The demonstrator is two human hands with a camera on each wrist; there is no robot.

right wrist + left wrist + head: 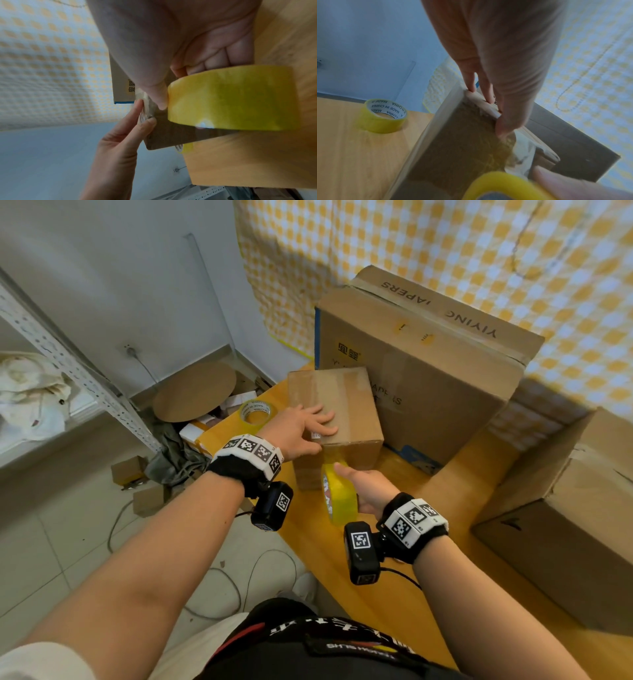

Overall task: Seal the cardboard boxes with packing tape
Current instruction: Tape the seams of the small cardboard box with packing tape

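**Tape going onto the small box**

Checked yellow-and-white cloth [445, 251] is hanging behind a wooden table [404, 542] crowded with cartons.

Her or his left hand [301, 429] is lying flat on top of the small cardboard box [342, 412], fingers straight and pressing near the front edge, thumb [503, 127] hooking over that edge onto the tape end. The right hand [368, 489] is gripping a yellow tape roll [337, 498] just in front of the box, fingers curling through its core, thumb resting against the roll (a clear strip is running from it up the box's near face).

Behind the small box, touching it, a big printed carton [428, 364] is standing. A second tape roll [255, 412] is lying flat on the table to the left of the box. Another carton [565, 525] is sitting at the right.
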